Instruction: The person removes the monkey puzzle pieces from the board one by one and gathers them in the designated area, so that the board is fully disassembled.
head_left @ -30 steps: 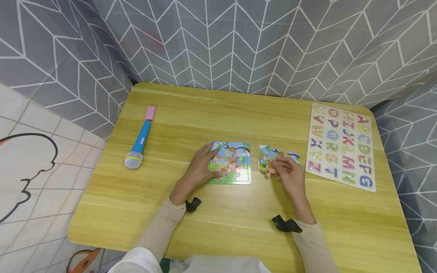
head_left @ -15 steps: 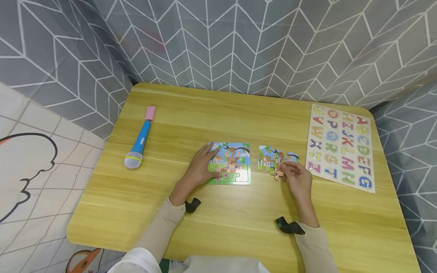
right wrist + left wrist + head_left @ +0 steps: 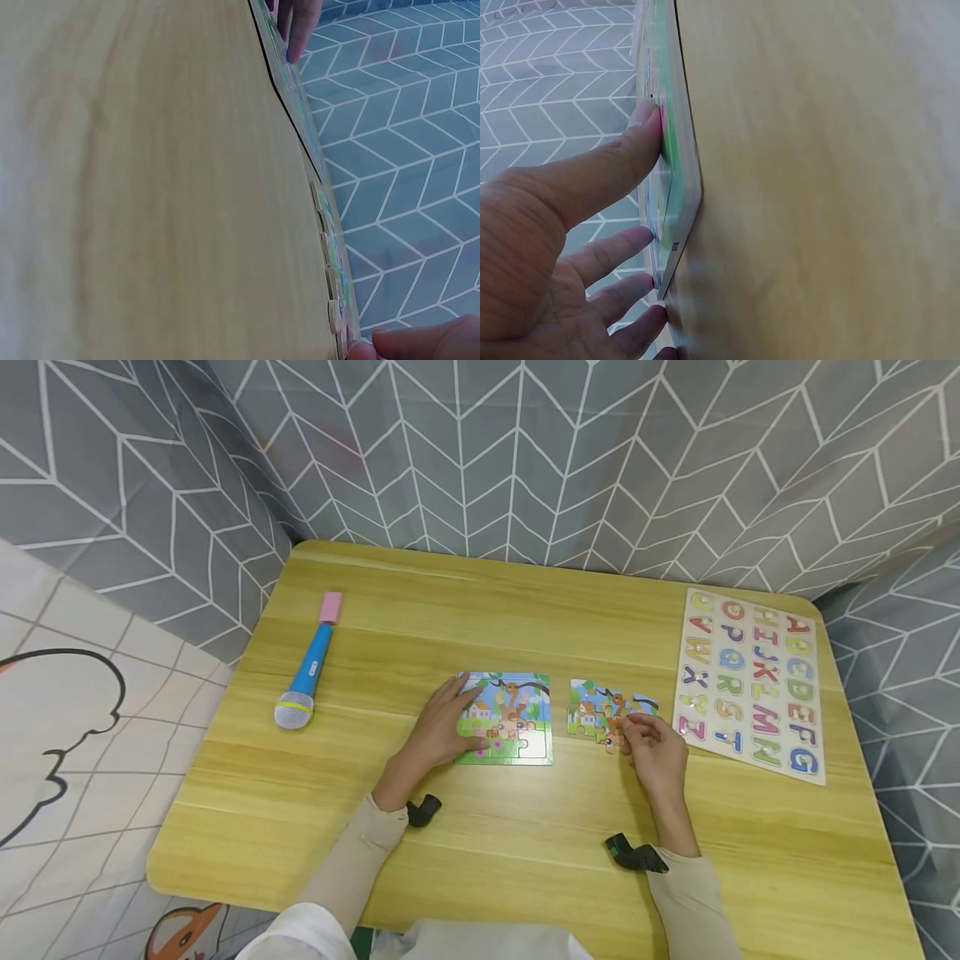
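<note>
A square puzzle board [image 3: 536, 745] with a monkey picture lies in the middle of the table in the head view. My left hand [image 3: 441, 727] rests over its left side, fingers spread; in the left wrist view the thumb [image 3: 641, 127] presses on its face. To the right lies a cluster of joined puzzle pieces [image 3: 583, 718] with a matching picture. My right hand [image 3: 658, 753] pinches a brown-faced puzzle piece [image 3: 612, 741] between thumb and index finger at the cluster's lower edge. The right wrist view shows those fingertips [image 3: 390, 343] right at the end of the piece row.
A wooden alphabet board [image 3: 750, 685] lies on the right of the table [image 3: 510, 843]. On the left are a blue toy microphone [image 3: 307, 672] and a pink block [image 3: 331, 608] touching its handle end. A patterned grey curtain [image 3: 495, 460] hangs behind the table.
My right hand has moved right with the puzzle piece along the cluster's lower edge, then slightly up, so the piece sits closer against the cluster. My left hand has stayed on the board.
</note>
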Demonstrator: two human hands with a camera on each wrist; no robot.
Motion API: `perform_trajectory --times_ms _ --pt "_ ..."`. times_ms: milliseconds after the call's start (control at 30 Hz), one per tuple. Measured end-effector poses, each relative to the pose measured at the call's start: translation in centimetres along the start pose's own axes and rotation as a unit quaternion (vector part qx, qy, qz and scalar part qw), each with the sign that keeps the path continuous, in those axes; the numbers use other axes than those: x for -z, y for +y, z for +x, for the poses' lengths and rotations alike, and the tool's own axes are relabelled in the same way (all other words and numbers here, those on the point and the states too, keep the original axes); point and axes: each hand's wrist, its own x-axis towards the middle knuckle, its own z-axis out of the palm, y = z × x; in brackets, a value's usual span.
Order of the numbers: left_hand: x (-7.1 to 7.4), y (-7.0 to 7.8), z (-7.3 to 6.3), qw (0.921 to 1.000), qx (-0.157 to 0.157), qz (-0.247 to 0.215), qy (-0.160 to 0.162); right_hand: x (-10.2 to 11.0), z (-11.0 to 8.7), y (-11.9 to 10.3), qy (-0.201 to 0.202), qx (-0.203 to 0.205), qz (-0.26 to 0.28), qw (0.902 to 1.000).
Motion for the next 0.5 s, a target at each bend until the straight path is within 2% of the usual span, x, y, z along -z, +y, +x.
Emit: perform_trajectory --times_ms 133,500 --pt "0.02 0.06 0.0 1.0 -0.001 -0.001 0.002 0.0 0.01 0.01 0.001 -0.004 -0.003 1.0" --pt "0.01 0.07 0.05 1.0 0.001 -0.007 0.001 -0.31 -0.24 -0.06 -0.003 0.025 -0.031 0.9992"
